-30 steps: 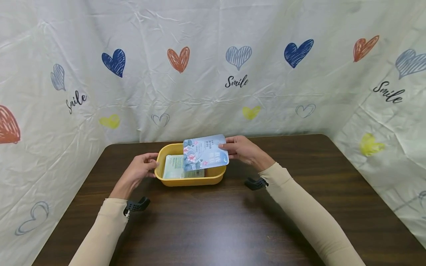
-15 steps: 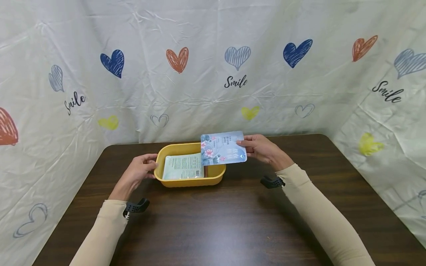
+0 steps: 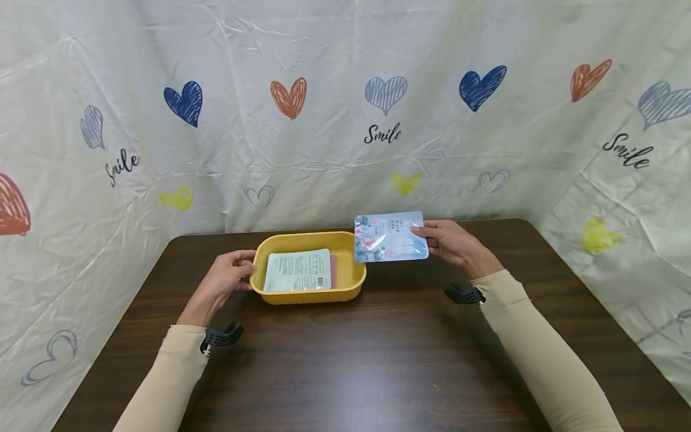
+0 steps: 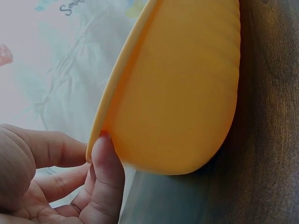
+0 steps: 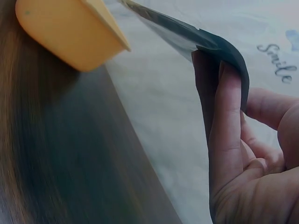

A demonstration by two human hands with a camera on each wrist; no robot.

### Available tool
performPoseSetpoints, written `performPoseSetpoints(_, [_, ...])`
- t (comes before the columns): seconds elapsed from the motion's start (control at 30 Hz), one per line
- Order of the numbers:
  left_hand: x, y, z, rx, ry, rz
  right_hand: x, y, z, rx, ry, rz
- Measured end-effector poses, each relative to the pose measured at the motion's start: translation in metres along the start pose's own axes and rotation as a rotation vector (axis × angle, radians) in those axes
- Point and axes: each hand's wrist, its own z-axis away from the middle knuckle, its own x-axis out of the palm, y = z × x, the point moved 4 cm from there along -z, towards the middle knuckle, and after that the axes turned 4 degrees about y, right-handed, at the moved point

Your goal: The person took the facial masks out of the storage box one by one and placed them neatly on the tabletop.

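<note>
My left hand (image 3: 229, 273) pinches the rim at the left end of a yellow plastic basin (image 3: 308, 296); the left wrist view shows thumb and fingers (image 4: 106, 182) on either side of that rim. In the basin lies a pale green sheet-mask packet (image 3: 298, 271), with the edge of a pink packet (image 3: 333, 271) showing from under it. Up in the air, my right hand (image 3: 453, 243) pinches the right edge of a light blue flowered sheet-mask packet (image 3: 391, 237). Its left corner overlaps the basin's right end in the head view. The right wrist view shows this packet (image 5: 205, 39) edge-on, bent at the grip.
A dark wooden table (image 3: 345, 360) bears the basin near its far edge. Behind and at both sides hangs a white cloth (image 3: 324, 138) printed with hearts and "Smile". Each wrist wears a black band (image 3: 224, 334).
My right hand has carried the blue packet rightward from over the basin, uncovering the green packet and the pink edge. The left hand and the basin stay in place.
</note>
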Motion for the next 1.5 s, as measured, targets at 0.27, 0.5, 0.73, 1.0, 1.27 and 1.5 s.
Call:
performPoseSetpoints(0.27, [0.0,-0.001,0.0,0.009,-0.001,0.008,-0.023,0.004,0.003,0.014,0.043,-0.02])
performPoseSetpoints(0.5, [-0.001,-0.001,0.0,0.004,0.004,0.01,-0.032,0.007,0.004,0.004,0.052,-0.023])
performPoseSetpoints(0.73, [-0.001,0.0,-0.001,-0.002,0.006,0.016,-0.035,0.02,-0.004,0.023,0.063,-0.004])
performPoseSetpoints(1.0, [0.001,-0.001,-0.002,-0.014,0.012,0.015,-0.029,0.031,-0.008,0.034,0.053,0.099])
performPoseSetpoints(1.27, [-0.001,-0.002,-0.001,-0.007,0.024,0.017,-0.025,0.032,-0.016,0.006,0.085,0.266])
performPoseSetpoints(1.5, [0.0,-0.002,-0.002,-0.01,0.027,0.021,-0.025,0.035,-0.02,-0.008,0.109,0.387])
